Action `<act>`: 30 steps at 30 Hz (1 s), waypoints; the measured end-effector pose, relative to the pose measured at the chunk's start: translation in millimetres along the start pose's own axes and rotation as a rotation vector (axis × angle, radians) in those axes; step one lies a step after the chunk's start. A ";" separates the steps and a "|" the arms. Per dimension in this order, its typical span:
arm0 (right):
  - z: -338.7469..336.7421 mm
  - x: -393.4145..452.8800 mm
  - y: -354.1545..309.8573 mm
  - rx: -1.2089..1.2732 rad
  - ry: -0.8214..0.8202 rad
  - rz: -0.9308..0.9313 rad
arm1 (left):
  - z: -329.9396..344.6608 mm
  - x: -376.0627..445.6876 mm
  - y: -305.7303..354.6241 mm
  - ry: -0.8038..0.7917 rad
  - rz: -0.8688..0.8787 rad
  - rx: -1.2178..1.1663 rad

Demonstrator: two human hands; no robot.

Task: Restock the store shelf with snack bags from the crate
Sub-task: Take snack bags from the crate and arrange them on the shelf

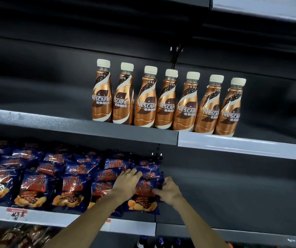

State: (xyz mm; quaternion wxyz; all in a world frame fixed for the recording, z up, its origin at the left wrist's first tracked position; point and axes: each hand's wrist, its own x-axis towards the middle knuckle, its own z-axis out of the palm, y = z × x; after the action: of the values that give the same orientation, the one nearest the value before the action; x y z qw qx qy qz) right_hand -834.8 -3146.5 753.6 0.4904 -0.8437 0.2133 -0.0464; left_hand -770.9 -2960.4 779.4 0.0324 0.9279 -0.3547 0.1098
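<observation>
Blue snack bag (pixel 144 192) stands at right end of the chip row on the lower shelf (pixel 134 228). Left hand (pixel 126 182) lies flat on its top-left, fingers spread; right hand (pixel 167 189) pinches its right edge. Bottles (pixel 167 102) above read NESCAFE.

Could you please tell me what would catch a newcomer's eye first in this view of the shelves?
Most striking is the row of seven copper-coloured coffee bottles with cream caps, standing upright along the front of the upper shelf. Below, dark blue snack bags crowd the left part of the next shelf, where the left hand and right hand handle the rightmost front bag.
</observation>
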 end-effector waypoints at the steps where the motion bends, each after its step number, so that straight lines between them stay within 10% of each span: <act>1: 0.6 1.8 1.1 -0.009 -0.002 0.004 | 1.1 0.7 -0.1 -0.005 -0.006 -0.002; 30: -14.3 -50.3 -37.3 -0.357 0.110 0.035 | -26.4 -27.3 -5.0 0.053 0.103 -0.061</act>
State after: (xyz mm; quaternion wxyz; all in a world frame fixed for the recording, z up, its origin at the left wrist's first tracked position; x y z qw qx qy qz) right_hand -872.6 -3121.8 799.1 0.3215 -0.9096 0.2592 -0.0452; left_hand -792.2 -2935.3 799.1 0.0646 0.9038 -0.4041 0.1251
